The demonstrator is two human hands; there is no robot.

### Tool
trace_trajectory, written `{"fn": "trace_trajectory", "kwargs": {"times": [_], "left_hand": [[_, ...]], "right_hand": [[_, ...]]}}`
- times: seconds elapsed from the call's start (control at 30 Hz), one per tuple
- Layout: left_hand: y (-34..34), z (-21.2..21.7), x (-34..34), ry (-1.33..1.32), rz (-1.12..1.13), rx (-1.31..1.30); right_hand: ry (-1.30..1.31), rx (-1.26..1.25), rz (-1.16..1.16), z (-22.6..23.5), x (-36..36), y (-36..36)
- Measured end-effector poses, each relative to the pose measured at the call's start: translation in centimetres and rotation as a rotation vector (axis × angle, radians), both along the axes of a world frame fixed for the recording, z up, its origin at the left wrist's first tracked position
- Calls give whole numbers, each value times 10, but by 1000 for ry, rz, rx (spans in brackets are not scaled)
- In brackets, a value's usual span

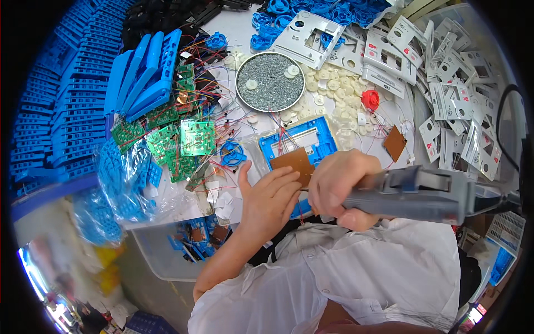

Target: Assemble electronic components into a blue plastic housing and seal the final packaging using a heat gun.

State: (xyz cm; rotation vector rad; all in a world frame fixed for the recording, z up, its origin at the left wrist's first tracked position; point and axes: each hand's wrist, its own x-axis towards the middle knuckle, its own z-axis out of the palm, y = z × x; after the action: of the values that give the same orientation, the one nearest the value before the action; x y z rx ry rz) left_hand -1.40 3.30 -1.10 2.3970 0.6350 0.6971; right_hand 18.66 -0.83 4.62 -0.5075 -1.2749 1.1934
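Note:
A blue plastic casing lies on the table in front of me, with thin coloured wires running out at its far side. Over its near part rests a brown circuit board. My left hand lies on the board's near edge, fingers stretched and thumb apart. Wrapped round a grey electric screwdriver, my right hand is just right of the board. The screwdriver lies nearly level, its cable end to the right; its tip is hidden behind my right hand.
Beyond the casing stands a round metal dish of small screws, beside scattered white plastic discs. Green circuit boards with wires and stacked blue casings fill the left. Pale panels pile up right. A clear bin sits below the table edge.

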Motion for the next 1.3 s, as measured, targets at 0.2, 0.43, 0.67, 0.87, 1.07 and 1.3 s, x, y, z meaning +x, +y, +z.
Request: {"fn": "trace_trajectory", "kwargs": {"times": [0.2, 0.43, 0.67, 0.87, 1.07, 1.3], "left_hand": [[-6, -4, 9, -123, 6, -72], [28, 16, 32, -54, -32, -9], [176, 5, 67, 88, 268, 292], [185, -22, 96, 477, 153, 454], [184, -24, 95, 396, 134, 460], [179, -21, 96, 396, 96, 414]], "right_hand": [[113, 43, 19, -3, 7, 0], [61, -19, -39, -4, 21, 4], [-205, 14, -99, -29, 19, 20], [-241, 90, -131, -30, 14, 27], [-239, 153, -149, -33, 6, 35], [-285, -82, 9, -17, 31, 29]]}}
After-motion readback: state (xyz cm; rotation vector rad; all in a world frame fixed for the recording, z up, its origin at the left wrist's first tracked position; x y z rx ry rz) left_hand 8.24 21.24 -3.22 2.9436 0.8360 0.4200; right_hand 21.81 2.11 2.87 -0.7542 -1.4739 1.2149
